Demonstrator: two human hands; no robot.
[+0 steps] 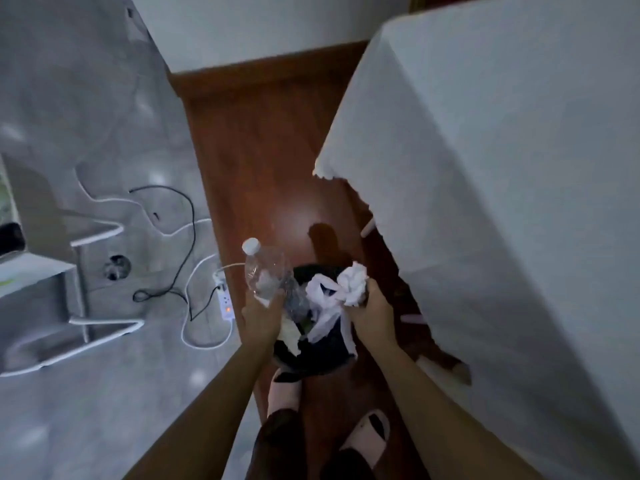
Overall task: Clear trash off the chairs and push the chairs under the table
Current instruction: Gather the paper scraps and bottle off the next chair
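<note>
1. Trash fills 2 hands above a black bin (311, 355) on the wood floor (263, 150).
2. Left hand (259, 317) grips a clear bottle (265, 271), cap up.
3. Right hand (372, 311) clutches crumpled tissue (351, 284); a white strip, perhaps a bag, trails into the bin.
4. Table (502, 168), cloth-covered, stands just right.

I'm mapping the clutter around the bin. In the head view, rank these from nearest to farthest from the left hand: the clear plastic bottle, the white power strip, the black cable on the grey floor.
1. Clear plastic bottle: held in the left hand, over the black trash bin.
2. White power strip: on the floor just left of that hand.
3. Black cable: farther left and up, looping across the grey floor.
</note>
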